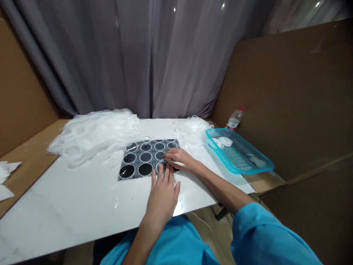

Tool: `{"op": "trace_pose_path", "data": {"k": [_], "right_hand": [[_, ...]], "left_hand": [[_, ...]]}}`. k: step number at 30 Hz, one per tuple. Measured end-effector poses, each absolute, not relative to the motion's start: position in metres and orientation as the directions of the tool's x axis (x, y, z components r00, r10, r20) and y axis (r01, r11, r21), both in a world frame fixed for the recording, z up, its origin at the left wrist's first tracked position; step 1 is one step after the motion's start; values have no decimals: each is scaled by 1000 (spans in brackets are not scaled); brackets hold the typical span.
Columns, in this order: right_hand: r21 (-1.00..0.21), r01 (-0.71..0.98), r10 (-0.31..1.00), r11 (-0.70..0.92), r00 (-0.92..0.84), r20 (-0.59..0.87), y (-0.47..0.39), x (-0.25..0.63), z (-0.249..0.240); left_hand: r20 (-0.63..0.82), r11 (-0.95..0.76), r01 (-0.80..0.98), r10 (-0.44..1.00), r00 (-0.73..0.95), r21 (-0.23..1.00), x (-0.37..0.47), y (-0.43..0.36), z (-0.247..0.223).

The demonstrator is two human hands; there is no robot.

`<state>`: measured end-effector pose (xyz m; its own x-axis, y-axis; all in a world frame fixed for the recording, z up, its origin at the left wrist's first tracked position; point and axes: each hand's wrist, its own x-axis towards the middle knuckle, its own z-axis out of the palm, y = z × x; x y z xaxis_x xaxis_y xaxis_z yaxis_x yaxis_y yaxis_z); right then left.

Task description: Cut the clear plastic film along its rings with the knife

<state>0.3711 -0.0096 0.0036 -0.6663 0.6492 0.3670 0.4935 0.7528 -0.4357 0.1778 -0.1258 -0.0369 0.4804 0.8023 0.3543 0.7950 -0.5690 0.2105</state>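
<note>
A dark sheet [146,157] printed with rows of black circles ringed in pale grey lies flat on the white table. My left hand [163,195] rests palm down at its front edge, fingers stretched out and fingertips on the sheet. Just beyond those fingertips, my right hand [180,156] is closed in a pinch over the sheet's right part. A slim pale thing [176,164] shows beneath the right fingers; its kind is too small to tell. The right hand and forearm hide the sheet's right front corner.
Clear plastic pieces with ring shapes [96,132] are heaped at the back left, and a smaller pile [191,129] lies at the back right. A blue plastic basket [239,171] with white pieces stands right, before a bottle [234,118]. Cardboard panels [289,103] flank the table.
</note>
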Motion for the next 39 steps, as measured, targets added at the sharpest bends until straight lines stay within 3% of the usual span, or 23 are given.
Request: {"op": "trace_pose_path", "data": {"k": [5, 9, 14, 17, 20, 22, 24, 27, 30, 33, 36, 39], "right_hand": [[-537, 502, 733, 678, -525, 433, 11, 368, -4], [-665, 527, 847, 529, -274, 457, 50, 366, -2], [-772, 516, 869, 371, 101, 485, 97, 391, 21], [-626, 744, 845, 234, 163, 509, 99, 425, 32], [-253, 967, 915, -28, 127, 382, 80, 455, 36], [-73, 994, 949, -79, 97, 301, 65, 466, 37], [-4, 998, 956, -59, 58, 288, 51, 466, 40], [47, 999, 925, -8, -10, 380, 38, 442, 47], [-91, 980, 879, 174, -113, 463, 31, 394, 50], [-504, 708, 865, 494, -344, 365, 28, 339, 46], [-737, 408, 811, 539, -488, 323, 28, 299, 34], [-798, 348, 820, 492, -494, 291, 29, 282, 20]], "left_hand": [[353, -566, 802, 802, 482, 192, 179, -127, -36], [366, -572, 796, 797, 481, 198, 178, -126, -38], [346, -580, 784, 799, 492, 223, 175, -126, -36], [338, -587, 772, 797, 500, 245, 173, -127, -33], [326, -573, 772, 811, 486, 275, 173, -129, -29], [327, -556, 774, 823, 464, 303, 172, -129, -24], [346, -545, 771, 830, 438, 329, 167, -128, -19], [395, -526, 783, 831, 391, 332, 149, -120, -14], [420, -466, 840, 845, 330, 279, 126, -110, -14], [401, -425, 880, 859, 319, 210, 108, -105, -21], [361, -427, 886, 866, 345, 179, 100, -106, -27], [339, -421, 887, 876, 342, 193, 100, -109, -29]]}}
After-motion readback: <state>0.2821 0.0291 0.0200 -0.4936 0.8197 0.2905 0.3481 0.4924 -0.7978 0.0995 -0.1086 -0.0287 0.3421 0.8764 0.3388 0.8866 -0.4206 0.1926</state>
